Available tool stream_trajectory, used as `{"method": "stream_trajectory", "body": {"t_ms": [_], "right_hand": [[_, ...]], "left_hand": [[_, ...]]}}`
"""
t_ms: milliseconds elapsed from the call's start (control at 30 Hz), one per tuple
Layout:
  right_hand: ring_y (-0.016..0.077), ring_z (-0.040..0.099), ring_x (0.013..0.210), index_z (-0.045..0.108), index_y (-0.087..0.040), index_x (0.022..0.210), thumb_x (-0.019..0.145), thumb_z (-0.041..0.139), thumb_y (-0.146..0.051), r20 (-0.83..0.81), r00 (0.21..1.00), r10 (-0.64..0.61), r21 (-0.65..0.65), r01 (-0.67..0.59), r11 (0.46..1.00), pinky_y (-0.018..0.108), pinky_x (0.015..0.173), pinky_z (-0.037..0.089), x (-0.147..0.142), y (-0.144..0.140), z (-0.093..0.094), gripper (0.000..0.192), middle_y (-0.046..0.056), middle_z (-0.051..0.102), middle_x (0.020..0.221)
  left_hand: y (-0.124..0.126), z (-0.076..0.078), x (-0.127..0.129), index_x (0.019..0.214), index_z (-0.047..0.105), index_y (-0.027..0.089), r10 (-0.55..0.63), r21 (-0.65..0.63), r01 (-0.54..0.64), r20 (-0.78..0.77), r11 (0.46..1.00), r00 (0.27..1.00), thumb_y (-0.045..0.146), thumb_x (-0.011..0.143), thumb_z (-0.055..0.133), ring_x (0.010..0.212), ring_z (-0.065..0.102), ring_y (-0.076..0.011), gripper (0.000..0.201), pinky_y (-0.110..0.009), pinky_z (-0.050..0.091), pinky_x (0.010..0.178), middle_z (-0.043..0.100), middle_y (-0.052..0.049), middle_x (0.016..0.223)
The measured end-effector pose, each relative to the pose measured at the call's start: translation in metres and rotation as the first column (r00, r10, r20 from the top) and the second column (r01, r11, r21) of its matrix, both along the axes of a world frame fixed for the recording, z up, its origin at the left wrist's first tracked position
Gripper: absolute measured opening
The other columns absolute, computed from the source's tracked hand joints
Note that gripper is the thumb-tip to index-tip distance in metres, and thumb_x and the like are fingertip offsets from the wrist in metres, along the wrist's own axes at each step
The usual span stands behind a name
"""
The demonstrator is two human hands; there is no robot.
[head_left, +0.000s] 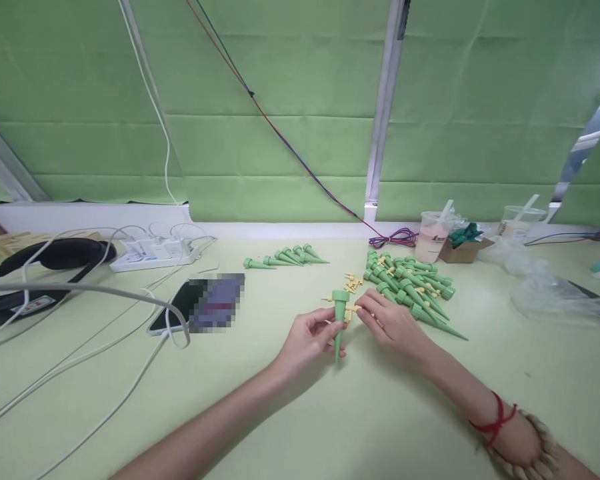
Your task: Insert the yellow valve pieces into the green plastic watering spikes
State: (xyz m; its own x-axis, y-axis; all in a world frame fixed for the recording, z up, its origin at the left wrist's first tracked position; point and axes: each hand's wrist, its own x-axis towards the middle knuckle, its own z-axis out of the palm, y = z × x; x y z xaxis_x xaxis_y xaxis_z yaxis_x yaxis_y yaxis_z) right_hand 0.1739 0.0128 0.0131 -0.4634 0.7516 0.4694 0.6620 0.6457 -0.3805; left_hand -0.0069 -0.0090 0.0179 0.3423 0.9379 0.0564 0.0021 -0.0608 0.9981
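Note:
My left hand (310, 337) is closed around a green plastic plant-watering spike (340, 307), held upright with its cap up and point down. My right hand (387, 320) pinches a small yellow valve piece (353, 308) at the right side of that spike; whether it is seated in the spike cannot be made out. Just behind the hands lies a small pile of loose yellow valve pieces (351, 283). Right of it is a heap of green spikes (410, 280) with yellow bits among them. Several more spikes (287, 257) lie in a row at the back left.
On the left are a phone (180, 303), a power strip (155, 253), black headgear (80, 253) and trailing white cables. Drink cups (430, 240), a small cardboard box (463, 250) and clear plastic bags (555, 297) stand at the right. A coiled wire (397, 238) lies by the wall.

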Motion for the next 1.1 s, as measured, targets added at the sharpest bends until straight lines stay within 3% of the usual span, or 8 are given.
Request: {"method": "stream_trajectory", "body": {"t_ms": [233,400,433,500,567,633,867,1100], "right_hand": [[0.0136,0.045,0.065,0.041,-0.019,0.065,0.091,0.027,-0.042,-0.317,0.946,0.065,-0.276,-0.157,0.948,0.028,0.064,0.038,-0.007,-0.002,-0.002,0.037,0.0,0.043,0.068],[0.0109,0.042,0.053,0.03,-0.02,0.06,0.086,0.027,-0.056,-0.651,0.759,-0.026,-0.6,-0.494,0.629,0.027,0.054,0.041,-0.015,-0.003,-0.002,0.044,-0.004,0.03,0.059],[0.0108,0.042,0.053,0.03,-0.02,0.06,0.086,0.026,-0.056,-0.645,0.763,-0.038,-0.601,-0.477,0.641,0.026,0.054,0.04,-0.015,-0.004,-0.001,0.045,-0.004,0.031,0.059],[0.0115,0.043,0.056,0.035,-0.019,0.062,0.089,0.025,-0.052,-0.547,0.837,-0.018,-0.535,-0.333,0.776,0.026,0.056,0.039,-0.014,-0.005,0.0,0.043,-0.003,0.037,0.06],[0.0124,0.044,0.06,0.041,-0.019,0.067,0.09,0.028,-0.046,-0.363,0.932,-0.004,-0.367,-0.139,0.92,0.026,0.059,0.037,-0.011,-0.007,0.002,0.038,-0.001,0.043,0.065],[0.0127,0.044,0.062,0.045,-0.02,0.074,0.091,0.032,-0.04,-0.189,0.982,-0.013,-0.207,-0.027,0.978,0.026,0.059,0.035,-0.007,-0.007,0.002,0.029,0.0,0.047,0.071],[0.0121,0.044,0.061,0.046,-0.02,0.077,0.092,0.03,-0.03,-0.017,1.0,0.013,0.007,-0.013,1.0,0.025,0.057,0.034,-0.001,0.0,-0.004,0.025,0.001,0.046,0.078],[0.0125,0.04,0.06,0.04,-0.019,0.061,0.088,0.04,-0.036,-0.331,0.942,0.058,-0.187,-0.125,0.974,0.025,0.057,0.031,-0.005,-0.007,0.004,0.032,-0.001,0.04,0.062]], "left_hand": [[-0.001,-0.012,-0.003,0.076,0.061,0.015,0.167,0.392,-0.075,-0.206,0.917,0.964,0.03,0.08,0.05,0.063,0.051,-0.0101,0.019,-0.02,0.046,0.05,0.05,-0.003,0.077],[0.002,-0.009,-0.006,0.074,0.062,0.016,0.188,0.44,-0.071,-0.229,0.895,0.955,0.029,0.08,0.05,0.065,0.052,-0.0112,0.019,-0.019,0.043,0.05,0.051,-0.003,0.075],[0.002,-0.007,-0.005,0.073,0.063,0.015,0.162,0.399,-0.067,-0.209,0.914,0.964,0.029,0.08,0.05,0.065,0.052,-0.011,0.02,-0.019,0.044,0.051,0.052,-0.003,0.076],[0.002,-0.005,-0.002,0.077,0.065,0.016,0.109,0.294,-0.065,-0.134,0.953,0.985,0.03,0.079,0.051,0.067,0.053,-0.0112,0.021,-0.021,0.046,0.056,0.054,-0.004,0.08],[0.003,-0.005,0.0,0.087,0.067,0.016,0.073,0.191,-0.063,-0.045,0.98,0.996,0.032,0.078,0.053,0.067,0.053,-0.0112,0.023,-0.024,0.048,0.06,0.057,-0.006,0.088],[0.005,-0.005,0.001,0.096,0.067,0.017,0.049,0.118,-0.051,0.02,0.992,0.999,0.034,0.077,0.055,0.064,0.052,-0.0101,0.028,-0.026,0.049,0.06,0.058,-0.007,0.094],[0.006,-0.005,-0.004,0.1,0.067,0.019,-0.005,0.126,0.006,-0.006,0.992,1.0,0.035,0.077,0.056,0.064,0.051,-0.0101,0.029,-0.025,0.048,0.059,0.057,-0.006,0.093],[0.005,-0.003,-0.008,0.091,0.069,0.018,0.077,0.3,-0.043,-0.103,0.953,0.992,0.031,0.077,0.056,0.062,0.052,-0.0098,0.023,-0.025,0.046,0.059,0.057,-0.005,0.086]]}}
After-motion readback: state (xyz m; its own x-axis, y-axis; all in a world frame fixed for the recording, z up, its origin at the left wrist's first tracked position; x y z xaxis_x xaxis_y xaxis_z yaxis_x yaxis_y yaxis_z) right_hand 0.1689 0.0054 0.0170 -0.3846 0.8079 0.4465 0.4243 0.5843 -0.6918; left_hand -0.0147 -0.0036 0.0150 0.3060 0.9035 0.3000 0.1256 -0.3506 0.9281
